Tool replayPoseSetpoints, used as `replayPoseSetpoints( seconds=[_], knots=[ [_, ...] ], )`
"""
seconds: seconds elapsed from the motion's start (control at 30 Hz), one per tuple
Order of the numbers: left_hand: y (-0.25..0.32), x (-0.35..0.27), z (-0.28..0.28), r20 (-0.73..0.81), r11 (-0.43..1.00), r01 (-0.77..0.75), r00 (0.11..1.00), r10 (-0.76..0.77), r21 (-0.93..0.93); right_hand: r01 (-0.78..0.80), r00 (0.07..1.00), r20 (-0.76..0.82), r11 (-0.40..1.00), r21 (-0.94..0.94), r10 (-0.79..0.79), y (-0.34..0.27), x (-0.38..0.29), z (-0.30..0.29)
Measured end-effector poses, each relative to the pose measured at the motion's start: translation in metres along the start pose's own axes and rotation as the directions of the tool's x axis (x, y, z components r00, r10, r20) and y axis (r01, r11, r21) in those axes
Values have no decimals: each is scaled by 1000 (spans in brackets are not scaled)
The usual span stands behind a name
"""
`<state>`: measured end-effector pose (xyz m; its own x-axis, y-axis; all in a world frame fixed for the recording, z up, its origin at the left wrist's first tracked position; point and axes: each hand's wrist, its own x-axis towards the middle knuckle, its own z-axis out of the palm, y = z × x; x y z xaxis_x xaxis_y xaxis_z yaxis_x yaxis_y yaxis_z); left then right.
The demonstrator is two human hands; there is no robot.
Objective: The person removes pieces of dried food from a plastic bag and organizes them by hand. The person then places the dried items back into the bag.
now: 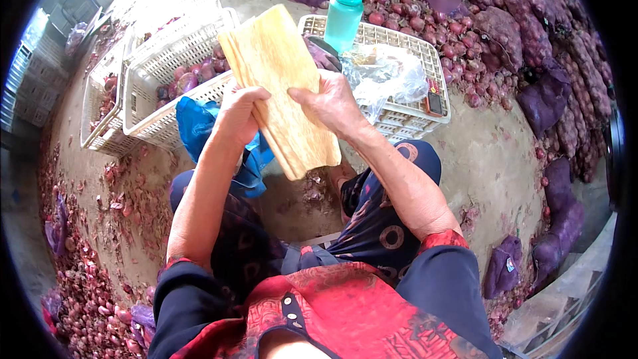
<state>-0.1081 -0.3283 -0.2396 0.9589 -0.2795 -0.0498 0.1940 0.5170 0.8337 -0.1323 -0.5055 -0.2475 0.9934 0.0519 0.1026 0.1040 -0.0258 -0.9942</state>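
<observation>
Both my hands hold a flat, folded yellow sheet-like bundle [279, 80], its material not certain, tilted above my knees. My left hand [240, 112] grips its left edge, thumb on top. My right hand [331, 102] grips the right edge, its thumb also on the upper face. A crumpled blue plastic bag [197, 122] hangs below my left hand. Beyond my right hand, a teal bottle [344, 20] stands on an upturned-looking white plastic crate [438, 72], beside clear plastic bags [394, 72] and a small phone-like device [434, 102].
White plastic crates [149, 124] with red onions [187, 82] stand at the left. A heap of loose onions [453, 45] and filled mesh sacks [498, 35] lie at the right. More onions [94, 304] and skins cover the floor at lower left. Purple sacks [558, 229] lie at lower right.
</observation>
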Motion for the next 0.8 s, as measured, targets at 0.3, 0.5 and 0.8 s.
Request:
replayPoseSetpoints(
  seconds=[0.3, 0.5, 0.8],
  knots=[
    [15, 2, -13, 135, 988, 119, 985, -105, -100, -303, 949, 191, 894, 331, 251, -15, 5, -12],
    [14, 5, -17, 205, 994, 100, 974, -91, -32, -274, 961, 182, 785, 555, 207, -26, -3, -19],
    [19, -1, -11, 295, 993, 82, 954, -54, -85, -341, 938, 260, 753, 563, 230, -21, -3, -29]
  ],
)
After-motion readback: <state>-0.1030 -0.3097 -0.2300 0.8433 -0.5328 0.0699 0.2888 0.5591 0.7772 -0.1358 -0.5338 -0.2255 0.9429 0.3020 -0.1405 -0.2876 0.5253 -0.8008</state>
